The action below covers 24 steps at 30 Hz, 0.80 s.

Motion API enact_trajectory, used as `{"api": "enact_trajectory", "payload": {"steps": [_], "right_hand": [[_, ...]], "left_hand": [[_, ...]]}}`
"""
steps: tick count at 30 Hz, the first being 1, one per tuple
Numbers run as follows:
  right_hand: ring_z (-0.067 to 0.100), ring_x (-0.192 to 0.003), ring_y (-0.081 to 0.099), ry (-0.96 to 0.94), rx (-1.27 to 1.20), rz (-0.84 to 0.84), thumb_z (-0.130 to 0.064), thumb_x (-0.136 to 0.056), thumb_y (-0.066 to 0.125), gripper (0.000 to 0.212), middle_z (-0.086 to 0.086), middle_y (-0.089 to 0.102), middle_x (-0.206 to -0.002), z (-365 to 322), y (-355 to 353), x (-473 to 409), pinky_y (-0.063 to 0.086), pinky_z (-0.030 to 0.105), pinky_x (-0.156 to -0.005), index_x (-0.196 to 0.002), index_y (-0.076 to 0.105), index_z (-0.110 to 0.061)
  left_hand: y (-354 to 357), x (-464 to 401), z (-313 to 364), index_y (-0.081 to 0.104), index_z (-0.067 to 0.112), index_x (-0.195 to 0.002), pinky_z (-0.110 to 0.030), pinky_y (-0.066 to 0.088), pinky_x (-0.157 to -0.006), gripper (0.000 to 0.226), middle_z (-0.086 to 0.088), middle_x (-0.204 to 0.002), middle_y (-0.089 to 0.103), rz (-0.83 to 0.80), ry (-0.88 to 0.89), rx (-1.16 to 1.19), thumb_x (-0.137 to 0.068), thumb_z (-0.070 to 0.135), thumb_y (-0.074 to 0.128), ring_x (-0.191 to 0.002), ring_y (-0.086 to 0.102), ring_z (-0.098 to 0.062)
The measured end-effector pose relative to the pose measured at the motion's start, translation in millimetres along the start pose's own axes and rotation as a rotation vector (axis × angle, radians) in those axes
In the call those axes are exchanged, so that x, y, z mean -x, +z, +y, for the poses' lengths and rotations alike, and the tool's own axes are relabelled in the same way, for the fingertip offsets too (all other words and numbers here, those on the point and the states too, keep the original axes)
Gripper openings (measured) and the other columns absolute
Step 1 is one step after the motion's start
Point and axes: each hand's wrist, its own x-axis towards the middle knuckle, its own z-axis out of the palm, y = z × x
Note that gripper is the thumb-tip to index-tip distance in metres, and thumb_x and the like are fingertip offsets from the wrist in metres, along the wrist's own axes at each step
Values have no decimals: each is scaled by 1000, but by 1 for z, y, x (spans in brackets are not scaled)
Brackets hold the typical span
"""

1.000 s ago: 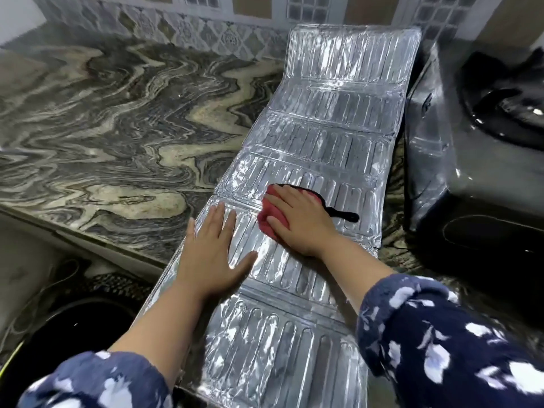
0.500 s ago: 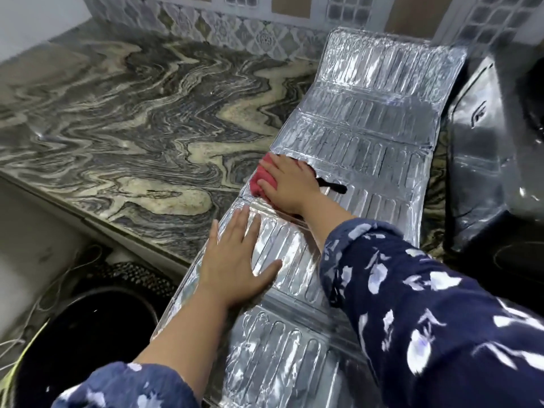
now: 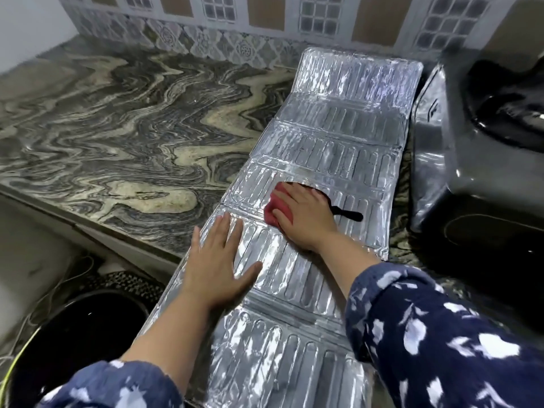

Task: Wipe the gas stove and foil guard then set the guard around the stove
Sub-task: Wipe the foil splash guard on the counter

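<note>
A long silver foil guard lies unfolded flat on the marble counter, its near end hanging over the counter's front edge. My left hand presses flat on a near panel, fingers straight and spread. My right hand lies on a red cloth with a black loop, pressing it onto the guard's middle panel with the fingers curved over the cloth. The gas stove, grey steel with a black burner area, stands directly to the right of the guard.
A tiled wall runs behind the counter. A black bucket sits on the floor below the counter edge at lower left, with thin cords beside it. Wide bare marble stretches left of the guard.
My right hand slid the red cloth toward the guard's left edge and has come back to the middle panel. My left hand stays pressed on the same panel.
</note>
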Motion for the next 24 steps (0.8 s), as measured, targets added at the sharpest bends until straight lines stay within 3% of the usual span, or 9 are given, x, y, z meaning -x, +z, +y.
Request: {"api": "enact_trajectory", "payload": {"steps": [5, 8, 12, 15, 18, 20, 22, 24], "right_hand": [[14, -147, 11, 8, 1, -28, -51, -98, 26, 54, -11, 15, -160, 10, -6, 38, 5, 41, -118, -149, 22, -34], [15, -148, 5, 46, 15, -47, -53, -98, 21, 55, -12, 10, -160, 19, -8, 52, 4, 48, -119, -150, 18, -35], [19, -149, 2, 86, 24, -46, -53, -98, 19, 56, -9, 8, -161, 22, -6, 69, 3, 50, -119, -151, 14, -35], [18, -149, 3, 118, 12, -40, -55, -97, 20, 58, -9, 8, -161, 29, -9, 77, 3, 49, -119, -150, 15, -34], [19, -148, 5, 146, 24, -22, -64, -85, 4, 72, -8, 10, -161, 36, -10, 83, 3, 47, -119, -150, 16, -35], [19, -148, 5, 175, 33, -13, -65, -80, -1, 78, -7, 10, -161, 36, -10, 83, 3, 47, -119, -150, 17, -34], [20, -149, 3, 221, 35, -10, -61, -90, 11, 67, -5, 8, -161, 34, -9, 76, 3, 48, -119, -150, 16, -32], [20, -149, 2, 251, 22, -16, -55, -96, 19, 60, -4, 6, -162, 32, -11, 67, 2, 49, -119, -151, 15, -30]], "left_hand": [[-14, -6, 0, -17, 25, -149, -59, -11, -112, 112, -2, -156, -27, -150, -30, -52, -58, 89, -5, -146, -20, -16], [-25, -14, 9, -28, 24, -140, -64, -9, -110, 106, -2, -153, -32, -151, 69, -112, -57, 85, -3, -143, -24, -17], [-20, -11, 30, -24, 24, -145, -58, -9, -115, 113, 2, -154, -29, -180, 182, -14, -56, 91, -6, -145, -21, -17], [-8, 1, 38, -15, 26, -150, -55, -12, -116, 103, 5, -154, -29, -129, 201, 51, -71, 87, 12, -145, -24, -16], [-6, 6, 34, -10, 28, -152, -56, -11, -116, 105, 5, -157, -24, -63, 236, 47, -70, 89, 18, -146, -22, -16], [-10, 0, 34, 12, 28, -153, -55, 0, -117, 107, 2, -162, 0, -17, 239, 62, -66, 91, 20, -149, 0, -19], [-15, -15, 38, 46, 24, -134, -49, 20, -111, 95, -2, -144, 43, 96, 217, 48, -67, 88, 24, -134, 37, -23], [-22, -42, 47, 54, 19, -121, -46, 28, -105, 80, -5, -127, 53, 173, 207, 44, -74, 77, 27, -121, 48, -25]]}}
